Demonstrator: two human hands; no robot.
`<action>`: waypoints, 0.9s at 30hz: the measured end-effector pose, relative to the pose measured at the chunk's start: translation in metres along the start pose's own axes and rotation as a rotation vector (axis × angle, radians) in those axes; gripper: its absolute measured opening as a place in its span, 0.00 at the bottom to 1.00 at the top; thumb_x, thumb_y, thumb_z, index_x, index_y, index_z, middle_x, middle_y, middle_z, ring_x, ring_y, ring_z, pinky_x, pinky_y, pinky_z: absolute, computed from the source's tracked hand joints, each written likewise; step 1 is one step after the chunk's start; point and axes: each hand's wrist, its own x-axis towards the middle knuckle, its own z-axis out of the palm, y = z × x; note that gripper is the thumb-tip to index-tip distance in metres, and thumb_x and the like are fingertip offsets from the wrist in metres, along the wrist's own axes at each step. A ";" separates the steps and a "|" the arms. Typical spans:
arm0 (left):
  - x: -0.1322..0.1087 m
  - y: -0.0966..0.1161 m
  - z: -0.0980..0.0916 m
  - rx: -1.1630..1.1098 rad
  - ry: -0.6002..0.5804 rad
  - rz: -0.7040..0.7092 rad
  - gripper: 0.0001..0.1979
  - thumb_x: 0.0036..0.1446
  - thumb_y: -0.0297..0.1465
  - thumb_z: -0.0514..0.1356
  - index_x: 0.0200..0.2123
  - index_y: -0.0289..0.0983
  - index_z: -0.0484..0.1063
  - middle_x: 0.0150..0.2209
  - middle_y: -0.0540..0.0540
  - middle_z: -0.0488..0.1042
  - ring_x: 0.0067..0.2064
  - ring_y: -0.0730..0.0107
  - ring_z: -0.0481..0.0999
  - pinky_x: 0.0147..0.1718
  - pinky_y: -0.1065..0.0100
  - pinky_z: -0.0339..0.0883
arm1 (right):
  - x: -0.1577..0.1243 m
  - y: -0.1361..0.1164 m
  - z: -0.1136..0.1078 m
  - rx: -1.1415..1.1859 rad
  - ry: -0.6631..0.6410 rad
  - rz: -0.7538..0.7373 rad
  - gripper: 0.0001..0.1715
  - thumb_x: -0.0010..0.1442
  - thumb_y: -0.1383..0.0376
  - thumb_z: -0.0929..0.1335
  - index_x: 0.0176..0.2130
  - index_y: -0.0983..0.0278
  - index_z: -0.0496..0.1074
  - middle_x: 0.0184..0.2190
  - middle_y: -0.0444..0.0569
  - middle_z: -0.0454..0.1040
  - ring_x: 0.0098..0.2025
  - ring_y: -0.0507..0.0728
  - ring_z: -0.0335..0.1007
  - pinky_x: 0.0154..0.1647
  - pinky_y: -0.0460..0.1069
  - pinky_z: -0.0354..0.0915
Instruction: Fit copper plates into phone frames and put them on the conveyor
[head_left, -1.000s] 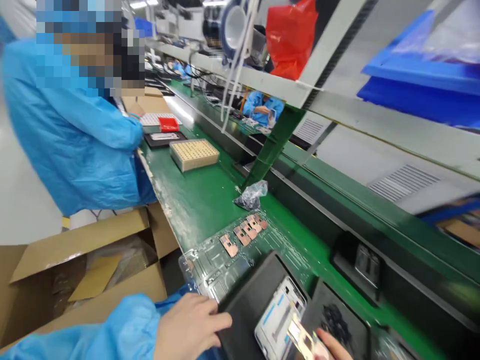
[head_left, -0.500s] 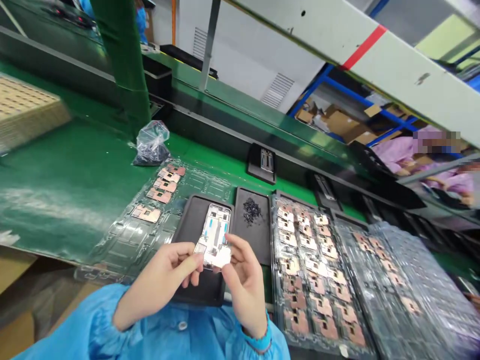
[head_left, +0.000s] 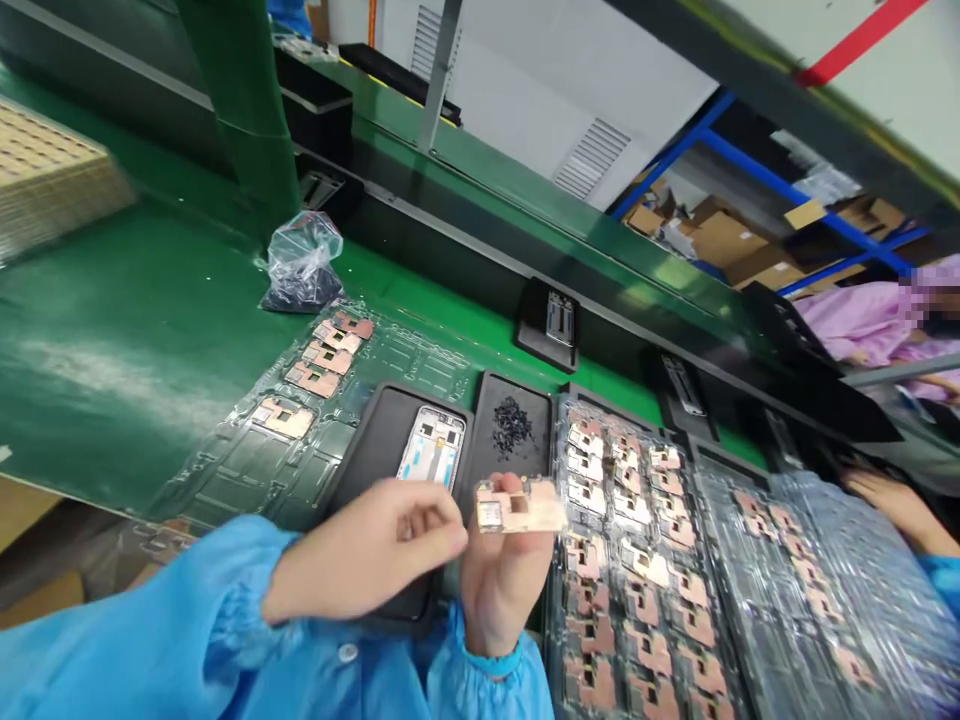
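My right hand [head_left: 504, 580] holds up a copper-coloured phone circuit board [head_left: 521, 507] with a square cut-out, its fingers behind the board. My left hand [head_left: 390, 545] is just left of the board and apart from it. Its thumb and forefinger are pinched together; whether anything small sits between them I cannot make out. Behind the left hand, a silvery phone frame [head_left: 433, 447] with blue strips lies in a black tray [head_left: 375, 430]. The hand hides the frame's lower end.
A black tray [head_left: 487, 455] beside it holds small black parts [head_left: 512, 425]. Clear trays [head_left: 630, 540] of copper boards stand on the right. More boards [head_left: 315, 378] lie in a clear tray at left, near a plastic bag [head_left: 304, 265]. A co-worker's hand [head_left: 892, 500] is at far right.
The circuit board, earlier over the phone frame's lower end between both hands, is now up and to the right in my right hand. My left hand has come away from it.
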 end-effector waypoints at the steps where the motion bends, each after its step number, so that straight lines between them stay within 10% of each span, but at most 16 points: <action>1: 0.008 -0.005 -0.010 0.284 0.099 0.091 0.12 0.68 0.38 0.56 0.41 0.37 0.75 0.37 0.47 0.75 0.38 0.66 0.71 0.39 0.65 0.66 | 0.007 0.000 0.000 -0.011 0.048 -0.007 0.30 0.55 0.45 0.79 0.51 0.55 0.74 0.46 0.48 0.78 0.45 0.58 0.74 0.45 0.52 0.73; 5: 0.044 -0.032 -0.031 0.962 0.313 0.307 0.18 0.69 0.32 0.56 0.58 0.35 0.72 0.57 0.36 0.71 0.54 0.48 0.66 0.53 0.46 0.66 | 0.034 0.003 0.001 -0.004 0.123 0.015 0.24 0.64 0.44 0.73 0.52 0.53 0.75 0.54 0.48 0.75 0.47 0.57 0.72 0.50 0.55 0.70; 14: 0.011 -0.042 -0.020 1.035 0.220 0.546 0.17 0.71 0.26 0.50 0.59 0.37 0.70 0.59 0.41 0.72 0.61 0.52 0.65 0.59 0.45 0.62 | 0.052 0.007 -0.004 -0.419 -0.058 -0.235 0.21 0.68 0.54 0.73 0.56 0.59 0.75 0.52 0.55 0.78 0.55 0.63 0.75 0.56 0.59 0.69; 20: -0.021 -0.060 -0.003 1.069 0.274 0.645 0.30 0.66 0.16 0.51 0.67 0.42 0.64 0.60 0.45 0.72 0.66 0.55 0.65 0.69 0.44 0.51 | 0.070 0.009 0.005 -1.035 -0.526 -0.515 0.19 0.69 0.69 0.71 0.57 0.56 0.76 0.50 0.49 0.80 0.56 0.63 0.71 0.57 0.60 0.69; 27: -0.018 -0.067 -0.002 1.064 0.317 0.679 0.32 0.66 0.15 0.51 0.68 0.44 0.63 0.61 0.42 0.72 0.63 0.57 0.71 0.66 0.43 0.60 | 0.073 0.019 0.008 -1.374 -0.772 -0.462 0.20 0.69 0.73 0.69 0.58 0.60 0.75 0.51 0.48 0.80 0.55 0.65 0.69 0.58 0.61 0.67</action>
